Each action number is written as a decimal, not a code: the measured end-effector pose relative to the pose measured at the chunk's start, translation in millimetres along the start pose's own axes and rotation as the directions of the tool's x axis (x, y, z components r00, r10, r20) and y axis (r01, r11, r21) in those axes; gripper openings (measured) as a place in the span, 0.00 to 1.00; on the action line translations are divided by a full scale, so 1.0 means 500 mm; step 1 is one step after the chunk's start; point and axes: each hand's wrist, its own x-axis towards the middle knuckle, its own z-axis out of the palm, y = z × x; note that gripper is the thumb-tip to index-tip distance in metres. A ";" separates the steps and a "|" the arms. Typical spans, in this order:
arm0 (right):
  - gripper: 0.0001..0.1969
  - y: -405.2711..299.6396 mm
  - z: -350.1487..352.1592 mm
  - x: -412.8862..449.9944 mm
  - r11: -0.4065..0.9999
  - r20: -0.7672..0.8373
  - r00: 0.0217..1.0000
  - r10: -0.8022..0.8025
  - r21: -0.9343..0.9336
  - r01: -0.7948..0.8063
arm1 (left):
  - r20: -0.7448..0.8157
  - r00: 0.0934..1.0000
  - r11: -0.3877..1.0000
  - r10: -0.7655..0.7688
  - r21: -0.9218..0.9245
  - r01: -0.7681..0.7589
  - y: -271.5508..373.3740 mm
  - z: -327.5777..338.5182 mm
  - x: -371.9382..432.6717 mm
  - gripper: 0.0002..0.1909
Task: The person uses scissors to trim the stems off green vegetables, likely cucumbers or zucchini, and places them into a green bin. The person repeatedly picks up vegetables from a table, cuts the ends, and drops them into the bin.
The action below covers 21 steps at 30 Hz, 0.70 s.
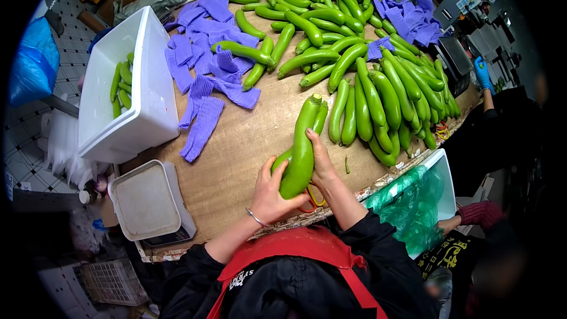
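Note:
Two long green eggplants are between my hands above the near part of the wooden table. The larger eggplant (300, 155) lies on top, its cut stem end pointing away from me. Part of the second eggplant (320, 117) shows behind it. My left hand (272, 190) cups the lower ends, fingers spread round them. From the right, my right hand (320, 157) grips the pair with the thumb on the upper eggplant. Scissors (313, 201) with red and yellow handles lie at the table edge, partly hidden by my right wrist. A trimmed stem piece (347, 165) rests nearby.
Many green eggplants (390, 93) are heaped at the right and back. Purple ribbed foam sleeves (208, 53) lie left of centre. A white bin (150, 110) and a scale (146, 199) stand left. Co-workers' hands (483, 73) (448, 225) show at right, near a green-lined crate (443, 181).

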 end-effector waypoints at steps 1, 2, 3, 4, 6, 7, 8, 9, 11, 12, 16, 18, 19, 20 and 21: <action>0.20 0.000 0.012 0.000 0.999 -0.032 0.998 -0.046 -0.027 0.045 | -0.043 0.999 1.000 0.004 0.000 -0.004 -0.007 0.013 -0.001 0.41; 0.18 -0.002 0.021 -0.005 0.996 -0.026 0.997 -0.077 -0.054 0.075 | -0.086 0.996 1.000 0.009 -0.001 -0.009 -0.017 0.028 0.000 0.40; 0.18 -0.002 0.031 -0.005 0.988 -0.055 0.989 -0.140 -0.074 0.135 | -0.127 0.992 1.000 0.015 0.003 -0.015 -0.025 0.033 0.005 0.39; 0.19 -0.002 0.040 -0.004 0.976 -0.082 0.976 -0.203 -0.096 0.195 | -0.163 0.987 0.993 0.010 -0.111 -0.029 -0.034 0.032 0.009 0.36; 0.18 0.004 0.036 0.007 0.939 -0.123 0.933 -0.338 -0.108 0.326 | -0.110 0.993 0.937 -0.054 -0.349 0.012 -0.046 0.012 0.012 0.33; 0.18 0.001 0.024 0.012 0.948 -0.090 0.948 -0.306 -0.125 0.294 | -0.075 0.994 0.887 -0.080 -0.461 0.036 -0.048 -0.003 0.013 0.32; 0.18 -0.006 0.010 0.015 0.954 -0.059 0.960 -0.273 -0.143 0.263 | 0.037 0.978 0.773 -0.206 -0.606 0.186 -0.046 -0.024 0.008 0.26; 0.18 -0.016 0.000 0.016 0.959 -0.023 0.971 -0.239 -0.164 0.232 | 0.038 0.965 0.676 -0.261 -0.706 0.211 -0.056 -0.036 0.002 0.24; 0.19 -0.026 -0.016 0.013 0.956 0.044 0.992 -0.122 -0.264 0.129 | 0.074 0.933 0.443 -0.353 -0.865 0.236 -0.080 -0.055 -0.009 0.19; 0.19 -0.020 -0.030 0.015 0.933 0.048 0.993 -0.106 -0.340 0.116 | 0.092 0.931 0.394 -0.353 -0.888 0.237 -0.099 -0.070 -0.013 0.17; 0.26 0.028 -0.126 0.045 0.685 0.000 0.983 -0.184 -0.717 0.128 | 0.152 0.914 0.253 -0.376 -0.932 0.260 -0.123 -0.099 -0.028 0.15; 0.32 0.012 -0.125 0.034 0.439 -0.046 0.976 -0.213 -0.897 0.053 | 0.175 0.892 0.262 -0.417 -0.917 0.302 -0.133 -0.098 -0.038 0.19; 0.32 0.002 -0.109 0.021 0.370 -0.019 0.945 -0.327 -0.922 0.110 | 0.144 0.892 0.418 -0.428 -0.844 0.337 -0.126 -0.097 -0.036 0.20; 0.32 0.000 -0.095 0.009 0.295 0.015 0.900 -0.435 -0.942 0.158 | 0.112 0.894 0.559 -0.435 -0.744 0.365 -0.110 -0.090 -0.032 0.22; 0.32 -0.009 -0.075 -0.009 0.215 0.051 0.844 -0.535 -0.957 0.194 | 0.081 0.895 0.681 -0.438 -0.620 0.389 -0.094 -0.078 -0.028 0.24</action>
